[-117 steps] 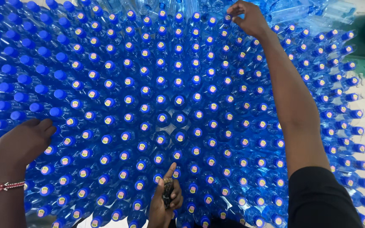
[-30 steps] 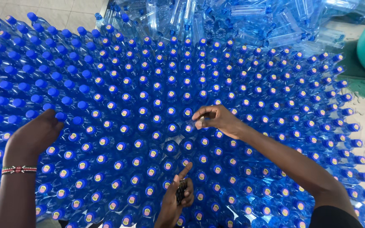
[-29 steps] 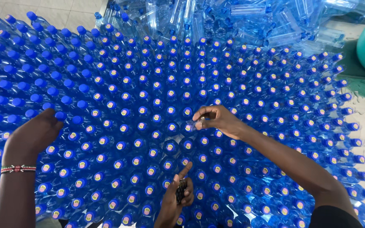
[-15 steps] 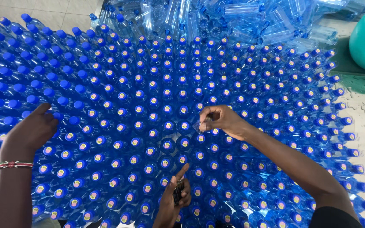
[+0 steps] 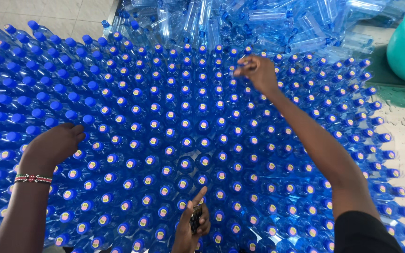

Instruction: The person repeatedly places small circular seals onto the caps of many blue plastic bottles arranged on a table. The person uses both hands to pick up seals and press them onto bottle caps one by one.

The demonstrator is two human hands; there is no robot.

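Head view: the right hand [image 5: 257,71] pinched a cap [image 5: 240,63] far out among the upright blue bottles [image 5: 183,140] massed on the floor [image 5: 71,14]; the left hand [image 5: 55,143] lay loosely spread on nearer caps. Most caps apparently bore round stickers [image 5: 204,125], while the plain caps [image 5: 48,70] at upper left remained unstickered.

A right hand [image 5: 258,71] is pinching a cap among upright blue-capped bottles [image 5: 183,122], a left hand [image 5: 55,143] is resting on caps, and a third hand [image 5: 194,224] is gripping a dark object.

Teal basin [image 5: 401,56] top right; empty clear bottles [image 5: 258,21] piled behind; tiled floor [image 5: 48,14].
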